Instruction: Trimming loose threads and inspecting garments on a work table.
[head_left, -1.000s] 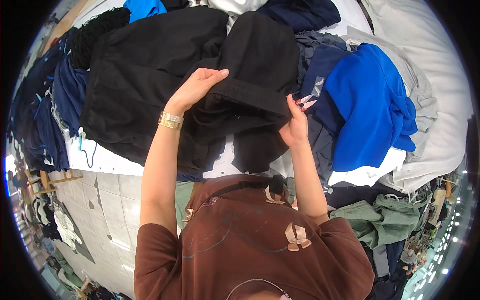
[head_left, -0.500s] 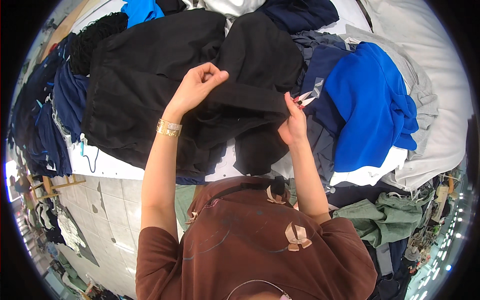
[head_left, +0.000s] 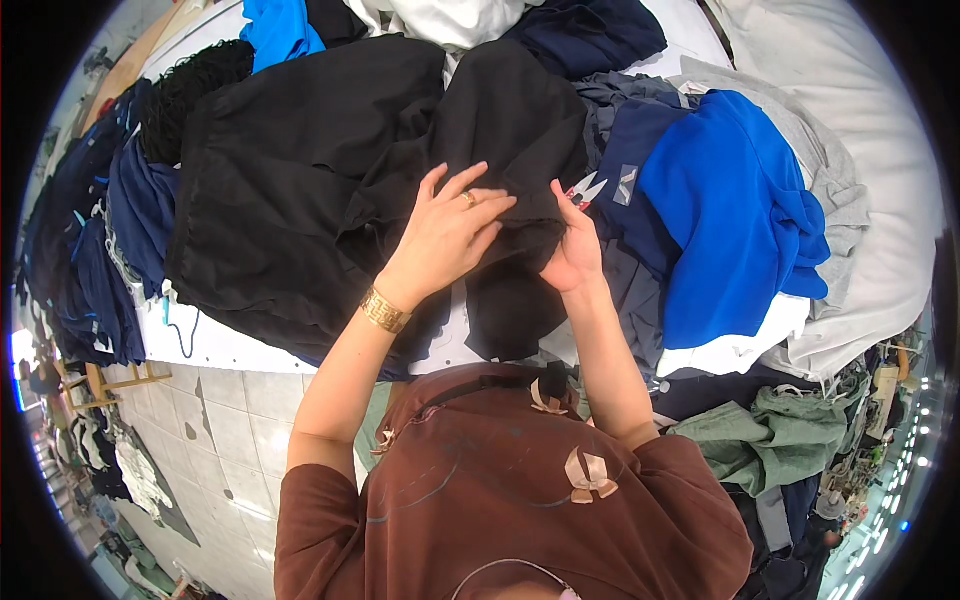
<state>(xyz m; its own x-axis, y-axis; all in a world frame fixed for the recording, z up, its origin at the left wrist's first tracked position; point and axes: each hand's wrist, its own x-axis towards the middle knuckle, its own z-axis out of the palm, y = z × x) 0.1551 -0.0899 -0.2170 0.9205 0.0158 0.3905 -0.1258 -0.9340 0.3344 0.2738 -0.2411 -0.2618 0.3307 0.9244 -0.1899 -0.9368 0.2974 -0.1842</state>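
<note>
At the frame's centre, your left hand (head_left: pixel 448 238) has fingers spread wide over a black cloth garment (head_left: pixel 508 115); just rightward, your right hand (head_left: pixel 576 250) holds small red-handled metal scissors (head_left: pixel 587 191).

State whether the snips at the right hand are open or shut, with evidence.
Open: the snips show two pale blades spread in a V beside the right hand.
</note>
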